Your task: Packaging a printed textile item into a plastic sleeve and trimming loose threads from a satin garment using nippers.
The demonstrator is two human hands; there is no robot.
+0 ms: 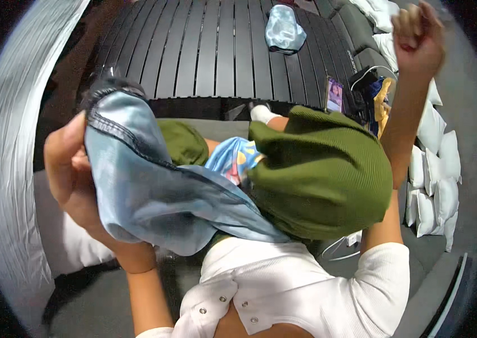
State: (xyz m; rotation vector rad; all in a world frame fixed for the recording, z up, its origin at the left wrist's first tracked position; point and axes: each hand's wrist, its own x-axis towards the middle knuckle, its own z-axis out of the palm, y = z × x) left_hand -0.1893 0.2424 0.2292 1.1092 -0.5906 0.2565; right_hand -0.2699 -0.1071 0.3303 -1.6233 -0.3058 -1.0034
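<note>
A light-blue cloth piece (pixel 154 180) with a dark stitched seam stretches across my lap. My left hand (pixel 68 169) is closed on its upper left edge, thumb against the seam, and holds that end raised. Up at the far right, well apart from the cloth, my right hand (pixel 420 45) is raised with its fingers curled together. Anything in those fingers is too small or blurred to make out. Between my legs, clad in green ribbed fabric (pixel 323 174), lies a blue cloth with a colourful print (pixel 231 158).
On the black slatted table (pixel 204 50) ahead lies a folded light-blue mottled cloth (pixel 284 31). A phone with a lit screen (pixel 334 94) stands at its near right edge, beside a yellow cloth (pixel 382 101) and a white cable. White cushions (pixel 441 169) line the right; a pale curtain (pixel 10 146) hangs left.
</note>
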